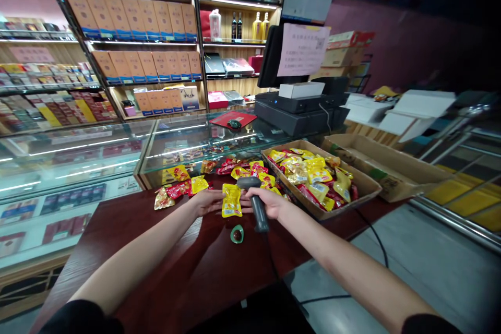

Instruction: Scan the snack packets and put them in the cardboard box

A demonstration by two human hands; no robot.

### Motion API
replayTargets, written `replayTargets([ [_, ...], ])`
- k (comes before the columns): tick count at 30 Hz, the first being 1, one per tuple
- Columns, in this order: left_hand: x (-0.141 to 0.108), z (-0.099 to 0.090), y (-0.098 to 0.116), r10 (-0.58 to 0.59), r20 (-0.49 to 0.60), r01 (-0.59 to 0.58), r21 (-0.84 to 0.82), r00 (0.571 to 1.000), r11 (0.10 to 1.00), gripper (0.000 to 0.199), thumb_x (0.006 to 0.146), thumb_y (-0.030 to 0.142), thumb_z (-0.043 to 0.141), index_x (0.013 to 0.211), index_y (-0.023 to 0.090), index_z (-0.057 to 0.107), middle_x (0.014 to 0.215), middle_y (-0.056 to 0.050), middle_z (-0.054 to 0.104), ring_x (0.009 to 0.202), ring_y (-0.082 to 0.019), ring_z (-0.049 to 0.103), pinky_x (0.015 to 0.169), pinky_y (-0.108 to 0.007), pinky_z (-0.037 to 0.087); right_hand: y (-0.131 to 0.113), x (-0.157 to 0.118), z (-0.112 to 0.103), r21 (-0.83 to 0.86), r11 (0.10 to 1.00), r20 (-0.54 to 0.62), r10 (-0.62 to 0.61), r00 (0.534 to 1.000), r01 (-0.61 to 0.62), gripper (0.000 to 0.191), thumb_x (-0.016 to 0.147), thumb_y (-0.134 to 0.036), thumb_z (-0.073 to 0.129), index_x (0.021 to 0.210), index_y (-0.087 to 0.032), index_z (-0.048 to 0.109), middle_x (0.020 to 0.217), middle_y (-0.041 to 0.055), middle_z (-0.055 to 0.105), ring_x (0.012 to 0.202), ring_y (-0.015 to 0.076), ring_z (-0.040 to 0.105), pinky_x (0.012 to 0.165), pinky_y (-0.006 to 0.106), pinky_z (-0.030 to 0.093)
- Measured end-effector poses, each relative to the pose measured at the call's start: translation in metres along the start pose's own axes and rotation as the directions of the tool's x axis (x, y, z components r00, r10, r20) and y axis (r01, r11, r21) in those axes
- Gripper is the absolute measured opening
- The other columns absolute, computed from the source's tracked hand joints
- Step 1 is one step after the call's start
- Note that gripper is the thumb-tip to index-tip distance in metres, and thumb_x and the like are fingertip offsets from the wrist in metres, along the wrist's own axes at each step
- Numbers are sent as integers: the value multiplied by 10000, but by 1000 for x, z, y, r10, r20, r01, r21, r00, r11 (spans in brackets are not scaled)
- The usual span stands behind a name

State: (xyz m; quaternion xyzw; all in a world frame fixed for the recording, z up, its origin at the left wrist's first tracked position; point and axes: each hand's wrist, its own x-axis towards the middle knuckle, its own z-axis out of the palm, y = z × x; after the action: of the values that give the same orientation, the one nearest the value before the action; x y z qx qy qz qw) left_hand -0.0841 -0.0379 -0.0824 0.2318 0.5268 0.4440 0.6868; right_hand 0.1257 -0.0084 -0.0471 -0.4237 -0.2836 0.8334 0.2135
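My right hand (268, 202) is shut around the grip of a black handheld barcode scanner (256, 210), whose head points left over a yellow foil snack packet (231, 201). My left hand (207, 202) lies flat on the dark red wooden counter (129, 229), its fingertips at the packet's left edge. Loose red and yellow snack packets (178, 187) lie just beyond that hand. A small round brown-and-green item (237, 234) sits below the yellow packet. Many more packets fill a shallow cardboard tray (362, 178) to the right of my right hand.
A glass display counter (70, 159) runs along the left, with shelves of boxed goods and bottles behind it. A black checkout terminal (301, 112) stands beyond the tray, near a red mat (233, 120) with a computer mouse. An open cardboard box (391, 167) adjoins the tray.
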Motion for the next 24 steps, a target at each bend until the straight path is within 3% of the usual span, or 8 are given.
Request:
replayTargets([
  [3, 1, 4, 0, -20, -21, 21, 44, 1000, 999, 161, 706, 34, 691, 845, 94, 634, 792, -95, 699, 685, -150, 679, 681, -234, 568, -3, 0, -1, -20, 999, 5, -26, 1000, 27, 136, 699, -54, 531, 802, -133, 573, 686, 36, 648, 711, 161, 668, 756, 347, 563],
  [7, 2, 5, 9, -25, -77, 32, 98, 997, 995, 238, 676, 91, 745, 873, 123, 615, 786, -80, 702, 641, -164, 682, 626, -270, 574, -7, -1, 4, -74, 991, -23, -113, 993, 111, 131, 693, -48, 545, 788, -122, 595, 711, 41, 656, 707, 154, 661, 726, 329, 571],
  [14, 11, 6, 65, 102, -92, -90, 126, 991, 988, 240, 719, 102, 713, 893, 160, 558, 761, -32, 679, 562, -122, 649, 610, -292, 574, -6, -3, 28, -215, 897, -123, -417, 901, 386, 154, 641, -34, 606, 750, -137, 640, 739, 14, 658, 649, 112, 627, 599, 228, 557],
  [19, 22, 12, 103, 165, -128, -148, 134, 978, 980, 276, 726, 83, 697, 903, 183, 511, 758, 3, 658, 574, -119, 647, 688, -373, 578, 2, -13, 47, -239, 894, -46, -400, 915, 379, 78, 681, -83, 604, 746, -118, 628, 773, 39, 659, 636, 115, 638, 529, 209, 534],
  [24, 31, 17, 107, 161, -138, -135, 179, 977, 975, 228, 753, 65, 654, 881, 185, 508, 698, 27, 623, 489, -88, 588, 691, -410, 576, 19, -14, 57, -275, 900, -18, -357, 934, 339, 15, 727, -138, 584, 722, -128, 574, 661, 8, 611, 489, 106, 598, 392, 197, 453],
])
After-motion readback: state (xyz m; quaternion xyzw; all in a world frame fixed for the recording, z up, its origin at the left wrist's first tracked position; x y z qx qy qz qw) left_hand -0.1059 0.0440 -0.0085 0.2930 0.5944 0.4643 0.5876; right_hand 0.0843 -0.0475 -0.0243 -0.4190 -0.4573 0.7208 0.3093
